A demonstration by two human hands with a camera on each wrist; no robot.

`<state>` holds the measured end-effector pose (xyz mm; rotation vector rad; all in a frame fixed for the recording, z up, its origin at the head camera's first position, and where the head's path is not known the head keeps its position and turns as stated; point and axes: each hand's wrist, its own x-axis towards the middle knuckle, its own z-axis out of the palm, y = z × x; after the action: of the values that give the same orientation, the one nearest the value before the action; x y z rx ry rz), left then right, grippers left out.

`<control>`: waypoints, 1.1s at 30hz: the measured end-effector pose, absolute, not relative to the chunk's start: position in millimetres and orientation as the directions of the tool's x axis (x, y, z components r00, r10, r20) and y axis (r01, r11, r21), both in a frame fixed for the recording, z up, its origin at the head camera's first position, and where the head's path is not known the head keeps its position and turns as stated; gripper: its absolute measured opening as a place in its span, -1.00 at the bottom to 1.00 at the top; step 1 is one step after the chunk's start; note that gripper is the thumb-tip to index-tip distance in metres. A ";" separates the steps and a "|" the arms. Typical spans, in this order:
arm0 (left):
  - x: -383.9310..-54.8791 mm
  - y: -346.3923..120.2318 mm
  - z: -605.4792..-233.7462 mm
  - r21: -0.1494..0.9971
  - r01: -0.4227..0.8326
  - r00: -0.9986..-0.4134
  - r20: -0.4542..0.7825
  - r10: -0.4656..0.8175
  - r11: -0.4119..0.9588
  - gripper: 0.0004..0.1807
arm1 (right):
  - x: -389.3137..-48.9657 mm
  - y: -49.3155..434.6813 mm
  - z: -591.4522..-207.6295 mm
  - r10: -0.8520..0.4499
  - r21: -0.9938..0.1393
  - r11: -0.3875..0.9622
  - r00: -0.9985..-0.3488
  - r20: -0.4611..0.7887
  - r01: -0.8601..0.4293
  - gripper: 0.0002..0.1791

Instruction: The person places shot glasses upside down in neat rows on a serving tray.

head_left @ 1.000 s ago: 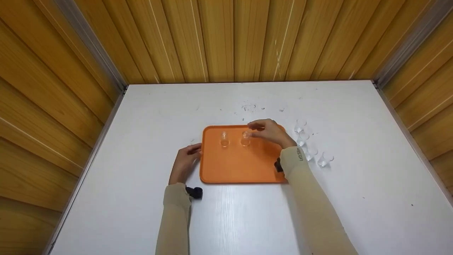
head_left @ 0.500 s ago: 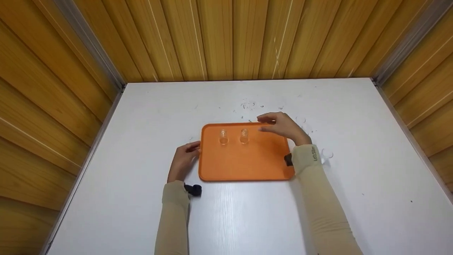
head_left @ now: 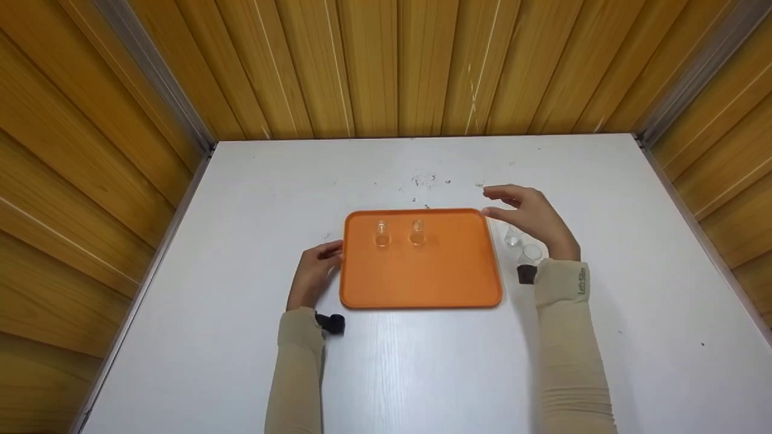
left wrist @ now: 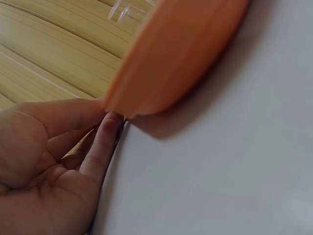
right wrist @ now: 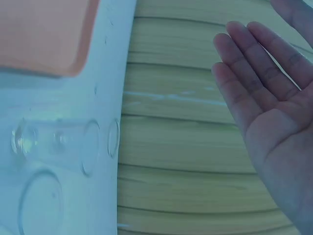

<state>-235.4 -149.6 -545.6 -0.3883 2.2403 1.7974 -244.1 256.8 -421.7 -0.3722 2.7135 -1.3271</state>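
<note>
An orange tray [head_left: 422, 280] lies on the white table. My left hand [head_left: 313, 271] pinches its left rim with thumb and fingertips, seen closely in the left wrist view. Two small clear glasses stand on the tray near its far edge, a left glass [head_left: 382, 235] and a right glass [head_left: 417, 234]. My right hand [head_left: 534, 214] hangs in the air past the tray's far right corner, fingers spread from the thumb and holding nothing. Below it are clear glasses on the table, among them a small glass [head_left: 512, 238]; the forearm covers others. In the right wrist view, a glass [right wrist: 61, 144] stands apart from the fingers.
Ribbed wooden-look walls [head_left: 416, 72] enclose the white table [head_left: 422, 367] at the back and both sides. Dark scuff marks [head_left: 425, 179] show on the table behind the tray.
My right hand has let go of the right glass on the tray and moved rightward, off the tray and over the glasses beside it. My left hand has stayed at the tray's left rim.
</note>
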 end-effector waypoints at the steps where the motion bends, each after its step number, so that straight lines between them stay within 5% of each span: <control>1: -235.4 -150.0 -545.4 0.911 -0.359 -0.933 -0.355 -0.054 0.205 -0.61 | -241.4 260.4 -421.0 -0.248 -0.788 0.590 -0.968 0.028 -0.174 -0.36; 16: -236.3 -151.3 -547.8 0.915 -0.363 -0.932 -0.359 -0.055 0.179 -0.62 | -205.1 305.5 -430.6 -0.076 -0.784 0.615 -0.996 0.050 -0.086 -0.30; 33: -234.4 -152.5 -549.1 0.919 -0.339 -0.940 -0.338 -0.041 0.201 -0.62 | -173.8 348.0 -457.3 0.024 -0.792 0.603 -0.994 -0.102 0.096 -0.15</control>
<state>-234.4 -152.5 -549.1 -0.3633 2.2366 1.8113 -173.8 348.0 -457.3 0.1028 2.7395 -1.3614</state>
